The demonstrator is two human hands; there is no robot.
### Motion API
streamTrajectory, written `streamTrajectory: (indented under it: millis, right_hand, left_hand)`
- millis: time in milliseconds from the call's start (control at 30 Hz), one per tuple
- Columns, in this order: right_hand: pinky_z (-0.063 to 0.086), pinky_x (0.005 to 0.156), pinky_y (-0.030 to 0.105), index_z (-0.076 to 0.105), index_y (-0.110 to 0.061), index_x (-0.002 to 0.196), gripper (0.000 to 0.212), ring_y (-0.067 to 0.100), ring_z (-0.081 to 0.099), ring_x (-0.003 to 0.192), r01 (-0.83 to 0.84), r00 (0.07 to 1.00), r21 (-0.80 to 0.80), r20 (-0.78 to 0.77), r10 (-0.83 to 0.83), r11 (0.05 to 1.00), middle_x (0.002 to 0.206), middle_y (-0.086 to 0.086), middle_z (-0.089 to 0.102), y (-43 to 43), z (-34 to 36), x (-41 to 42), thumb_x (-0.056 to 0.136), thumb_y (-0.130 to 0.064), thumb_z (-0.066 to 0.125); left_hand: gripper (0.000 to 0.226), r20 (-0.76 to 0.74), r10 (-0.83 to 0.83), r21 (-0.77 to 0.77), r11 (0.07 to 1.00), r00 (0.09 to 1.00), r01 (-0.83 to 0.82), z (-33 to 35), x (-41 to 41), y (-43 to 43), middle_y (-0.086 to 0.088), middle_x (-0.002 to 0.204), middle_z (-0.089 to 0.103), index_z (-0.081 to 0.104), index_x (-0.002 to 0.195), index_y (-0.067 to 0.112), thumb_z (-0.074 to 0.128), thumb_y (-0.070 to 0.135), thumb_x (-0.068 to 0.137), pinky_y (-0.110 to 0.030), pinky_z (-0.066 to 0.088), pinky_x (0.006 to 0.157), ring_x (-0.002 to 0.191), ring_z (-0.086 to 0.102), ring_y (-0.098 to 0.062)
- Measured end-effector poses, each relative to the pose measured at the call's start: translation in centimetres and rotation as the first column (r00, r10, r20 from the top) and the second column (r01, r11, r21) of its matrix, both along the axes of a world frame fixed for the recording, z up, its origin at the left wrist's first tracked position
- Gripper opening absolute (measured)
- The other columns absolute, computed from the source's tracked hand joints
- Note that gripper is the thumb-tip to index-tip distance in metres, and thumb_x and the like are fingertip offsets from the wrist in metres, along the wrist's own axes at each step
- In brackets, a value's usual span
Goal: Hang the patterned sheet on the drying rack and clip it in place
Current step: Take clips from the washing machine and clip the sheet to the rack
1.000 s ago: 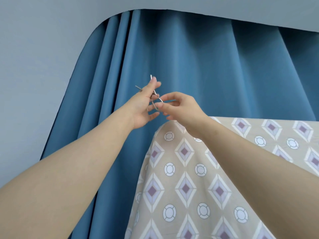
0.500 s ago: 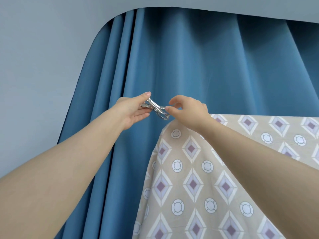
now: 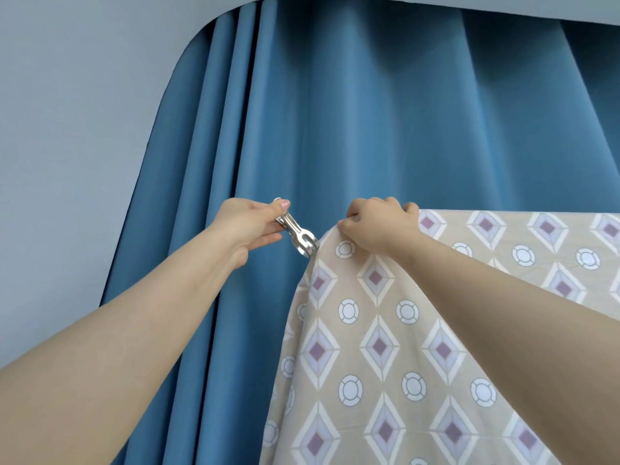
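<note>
I am looking up at a pale grey wall (image 3: 67, 129) filling the left side and top edge of the frame, with a blue pleated curtain (image 3: 369, 129) hanging across the centre and right. The patterned sheet (image 3: 385, 330), beige with diamonds and small circles, is draping down through the lower right of the frame; its top edge is running level toward the right border, and whatever is carrying it is hidden under the cloth, so I cannot tell what it is hanging on. My right hand (image 3: 375, 226) is sitting at the sheet's upper left corner, just right of centre, with fingers curled over the top edge and gripping the fabric. My left hand (image 3: 248, 226) is reaching up just left of centre, thumb and fingers pinching the back end of a shiny metal clip (image 3: 300, 238). The clip is pointing down and to the right, its front end lying right at the sheet's left edge, just below the corner my right hand is holding; whether it is already biting the cloth I cannot tell.
</note>
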State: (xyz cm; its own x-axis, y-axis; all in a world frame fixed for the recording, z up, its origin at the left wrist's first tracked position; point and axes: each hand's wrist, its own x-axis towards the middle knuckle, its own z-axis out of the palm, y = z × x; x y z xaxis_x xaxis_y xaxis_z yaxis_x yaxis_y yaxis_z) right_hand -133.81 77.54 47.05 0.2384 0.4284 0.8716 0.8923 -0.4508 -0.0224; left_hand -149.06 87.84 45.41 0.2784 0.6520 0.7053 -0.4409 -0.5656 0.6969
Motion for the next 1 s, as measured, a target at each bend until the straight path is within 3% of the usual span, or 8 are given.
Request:
streamTrajectory:
  millis: [133,300,600,800,1000]
  right_hand:
    - [0.022,0.101,0.043,0.056,-0.023,0.11,0.03,0.023,0.04,0.113,-0.001,1.0,0.02,0.006,0.001,1.0,0.098,-0.003,0.047,0.1,-0.2,-0.1,0.093,-0.039,0.036]
    - [0.021,0.101,0.044,0.055,-0.022,0.11,0.03,0.023,0.04,0.112,-0.009,1.0,0.029,0.008,0.009,1.0,0.102,-0.002,0.05,0.2,-0.4,-0.1,0.093,-0.038,0.035]
    - [0.022,0.102,0.044,0.055,-0.021,0.108,0.028,0.023,0.04,0.111,-0.018,1.0,0.009,-0.003,0.018,1.0,0.099,-0.002,0.048,0.4,0.0,-0.1,0.09,-0.033,0.037]
    - [0.026,0.092,0.036,0.06,-0.016,0.113,0.035,0.027,0.044,0.113,-0.091,0.996,0.077,-0.012,0.093,0.993,0.114,0.003,0.062,0.1,0.5,0.4,0.093,-0.013,0.031]
    - [0.026,0.094,0.034,0.062,-0.017,0.113,0.038,0.027,0.045,0.115,-0.11,0.993,0.103,-0.034,0.114,0.989,0.115,0.003,0.063,0.4,0.3,1.3,0.092,-0.011,0.03]
  left_hand:
    - [0.013,0.065,-0.028,-0.034,0.999,0.998,0.03,-0.2,0.2,0.0,-0.002,0.086,0.068,0.062,0.083,0.007,0.066,0.018,0.086,-0.024,0.058,0.068,0.082,0.069,-0.016]
    - [0.011,0.127,-0.069,-0.071,0.994,0.989,0.079,-0.5,0.5,0.1,-0.008,0.083,0.068,0.06,0.083,0.004,0.066,0.013,0.087,-0.024,0.059,0.063,0.076,0.069,-0.017]
    - [0.01,0.266,-0.16,-0.191,0.958,0.95,0.215,-1.2,3.3,0.5,-0.006,0.083,0.066,0.059,0.083,0.004,0.066,0.011,0.086,-0.03,0.056,0.072,0.078,0.067,-0.018]
    - [0.01,0.251,-0.249,-0.191,0.935,0.935,0.3,-1.0,5.6,-0.1,-0.005,0.079,0.066,0.059,0.083,0.005,0.065,0.011,0.087,-0.029,0.057,0.07,0.074,0.067,-0.017]
    - [0.01,0.149,-0.311,-0.125,0.936,0.939,0.33,-1.3,5.9,-0.1,-0.005,0.082,0.066,0.06,0.082,0.007,0.063,0.013,0.089,-0.03,0.058,0.068,0.079,0.068,-0.016]
